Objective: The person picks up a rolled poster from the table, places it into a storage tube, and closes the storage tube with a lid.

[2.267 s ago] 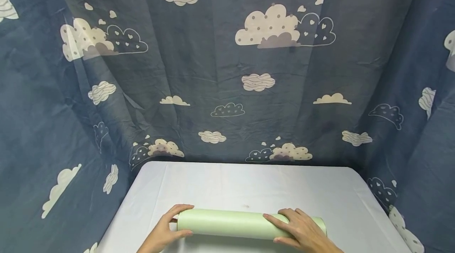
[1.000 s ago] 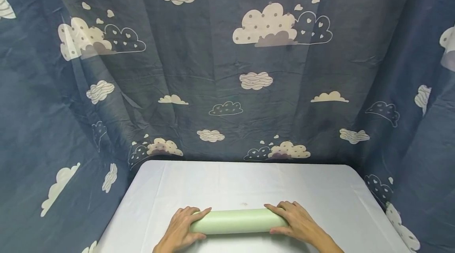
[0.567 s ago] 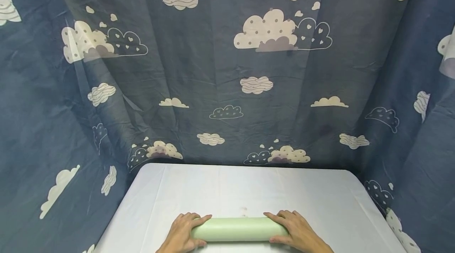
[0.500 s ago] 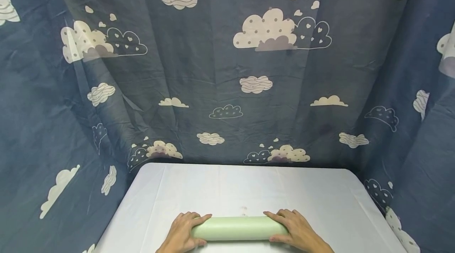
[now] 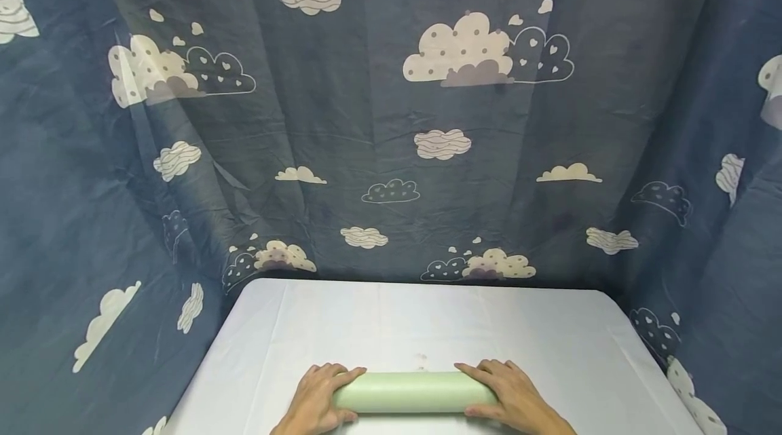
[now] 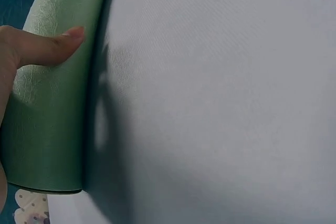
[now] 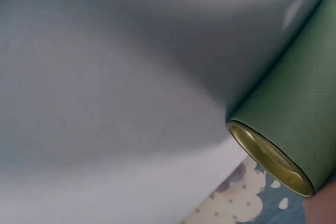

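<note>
A long light green tube with a leathery, faintly wrinkled surface lies crosswise at the near part of the white table. My left hand grips its left end from above, thumb on the near side. At the right end, my right hand holds it the same way, covering that end in the head view. In the left wrist view a digit of the left hand presses across the tube. The right wrist view shows the tube's round end, with a recessed, gold, metallic-looking rim.
The white table has rounded far corners and a small faint stain. Dark blue cloth printed with clouds hangs behind it and along both sides. The tube casts a shadow on the tabletop.
My left hand has shifted right, further over its end of the tube. The tube's right end, visible past my right hand at first, is now covered. Little has moved in the last half second.
</note>
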A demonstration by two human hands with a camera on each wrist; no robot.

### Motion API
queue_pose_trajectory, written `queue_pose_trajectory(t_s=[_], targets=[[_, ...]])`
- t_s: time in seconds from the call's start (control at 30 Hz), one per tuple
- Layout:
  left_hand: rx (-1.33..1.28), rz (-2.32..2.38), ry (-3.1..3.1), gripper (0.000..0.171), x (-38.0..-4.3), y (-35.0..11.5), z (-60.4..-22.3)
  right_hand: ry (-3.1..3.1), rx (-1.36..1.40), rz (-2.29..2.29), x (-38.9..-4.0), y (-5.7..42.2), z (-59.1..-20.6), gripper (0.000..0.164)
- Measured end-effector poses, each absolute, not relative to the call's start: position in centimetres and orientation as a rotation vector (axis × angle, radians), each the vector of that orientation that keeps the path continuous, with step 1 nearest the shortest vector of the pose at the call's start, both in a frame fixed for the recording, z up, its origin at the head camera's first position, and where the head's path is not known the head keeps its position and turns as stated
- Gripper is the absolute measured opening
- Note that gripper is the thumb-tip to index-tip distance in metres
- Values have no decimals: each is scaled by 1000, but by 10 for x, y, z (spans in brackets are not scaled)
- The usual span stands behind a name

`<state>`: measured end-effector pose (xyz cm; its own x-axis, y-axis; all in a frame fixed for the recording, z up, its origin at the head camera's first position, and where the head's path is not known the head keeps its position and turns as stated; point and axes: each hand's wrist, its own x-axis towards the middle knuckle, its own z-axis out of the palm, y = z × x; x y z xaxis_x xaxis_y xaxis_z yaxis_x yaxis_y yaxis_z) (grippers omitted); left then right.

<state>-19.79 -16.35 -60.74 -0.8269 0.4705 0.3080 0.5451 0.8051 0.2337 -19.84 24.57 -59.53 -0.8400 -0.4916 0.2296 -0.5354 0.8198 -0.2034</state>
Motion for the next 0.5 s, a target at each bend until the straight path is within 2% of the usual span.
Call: queue_pose_trajectory(t_s=[0.27, 0.4, 0.5], targets=[[-808, -284, -2718, 78, -199, -164, -602, -2854, 756, 329, -202, 245, -589, 74], [-715, -284, -2670, 75, -195, -172, -597, -2799, 612, 394, -198, 253, -586, 63], [-609, -375, -2616, 60, -192, -187, -592, -2758, 502, 444, -198, 267, -581, 50]])
